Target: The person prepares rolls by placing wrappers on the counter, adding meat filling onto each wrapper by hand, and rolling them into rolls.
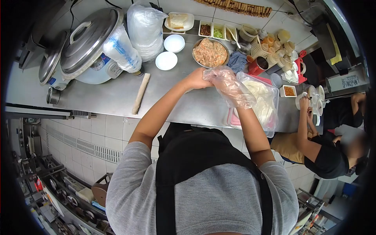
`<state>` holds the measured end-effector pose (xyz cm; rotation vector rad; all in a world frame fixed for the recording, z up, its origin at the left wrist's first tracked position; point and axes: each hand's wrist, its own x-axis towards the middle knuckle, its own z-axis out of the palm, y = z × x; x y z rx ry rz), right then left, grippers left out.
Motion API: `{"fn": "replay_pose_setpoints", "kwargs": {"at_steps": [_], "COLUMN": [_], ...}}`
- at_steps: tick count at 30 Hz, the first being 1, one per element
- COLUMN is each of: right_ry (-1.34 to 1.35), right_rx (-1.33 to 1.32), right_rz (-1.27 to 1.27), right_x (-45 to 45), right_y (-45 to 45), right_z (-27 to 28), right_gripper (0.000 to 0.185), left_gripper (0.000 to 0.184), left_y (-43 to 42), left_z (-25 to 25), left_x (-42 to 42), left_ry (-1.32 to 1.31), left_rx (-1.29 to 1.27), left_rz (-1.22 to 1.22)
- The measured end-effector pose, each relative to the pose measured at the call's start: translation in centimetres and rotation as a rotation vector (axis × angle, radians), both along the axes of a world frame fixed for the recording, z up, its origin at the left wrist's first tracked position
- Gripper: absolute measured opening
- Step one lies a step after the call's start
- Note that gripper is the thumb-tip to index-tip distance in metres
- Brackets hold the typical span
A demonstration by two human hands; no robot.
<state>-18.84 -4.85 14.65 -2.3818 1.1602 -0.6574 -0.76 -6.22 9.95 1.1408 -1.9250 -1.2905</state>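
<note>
Hands meet above the steel tabletop [105,94]: the bare left hand [197,79] touches the loose, clear plastic glove [244,98] on the right hand [226,83], finger closure unclear. Gloving covers 1 hand, leaving 1 bare; the pinkish, orange-flecked mixture [210,54], apparently already combined, lies just beyond in a round metal bowl [227,60].

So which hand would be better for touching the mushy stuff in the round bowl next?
Probably the right hand: it's inside a clear plastic glove and close to the mushy stuff. The left hand is near it too, but it looks bare and is busy at the glove's end.
</note>
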Motion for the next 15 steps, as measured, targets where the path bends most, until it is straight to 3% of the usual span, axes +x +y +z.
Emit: {"fn": "replay_pose_setpoints", "kwargs": {"at_steps": [4,5,6,7,9,11,13,14,15], "right_ry": [-0.157,-0.261,-0.389,-0.39,-0.492,-0.439,-0.383,-0.089,0.065], "right_rx": [0.258,0.367,0.264,0.269,-0.118,-0.066,0.45,0.123,-0.027], "right_rz": [-0.015,-0.05,-0.051,-0.054,-0.209,-0.325,-0.409,-0.241,-0.147], "right_x": [1.1,1.4,1.6,1.3,0.4,0.0,-0.6,-1.3,-1.5], "right_y": [0.3,0.4,1.2,0.6,-1.1,-0.4,0.4,1.5,3.0], "right_z": [3.3,4.1,5.7,4.9,1.7,-1.6,-7.4,-10.3,-11.0], "right_gripper": [0.019,0.02,0.019,0.019,0.022,0.027,0.031,0.034,0.036], "left_gripper": [0.038,0.036,0.036,0.036,0.04,0.043,0.034,0.034,0.038], "left_y": [0.6,0.8,1.0,1.1,1.0,0.5,0.8,0.9,1.2], "left_z": [-0.6,0.0,0.3,0.1,-1.1,-7.2,-10.9,-12.4,-13.6], "left_x": [-1.2,-1.3,-1.4,-1.4,-1.0,0.7,2.9,4.0,5.2], "left_ry": [0.147,0.189,0.227,0.225,0.572,0.594,0.476,0.476,0.412], "left_rx": [-0.119,0.103,0.325,0.33,0.432,0.522,0.861,0.864,0.833], "left_rz": [0.033,0.164,0.295,0.295,0.543,0.634,0.777,0.779,0.735]}}
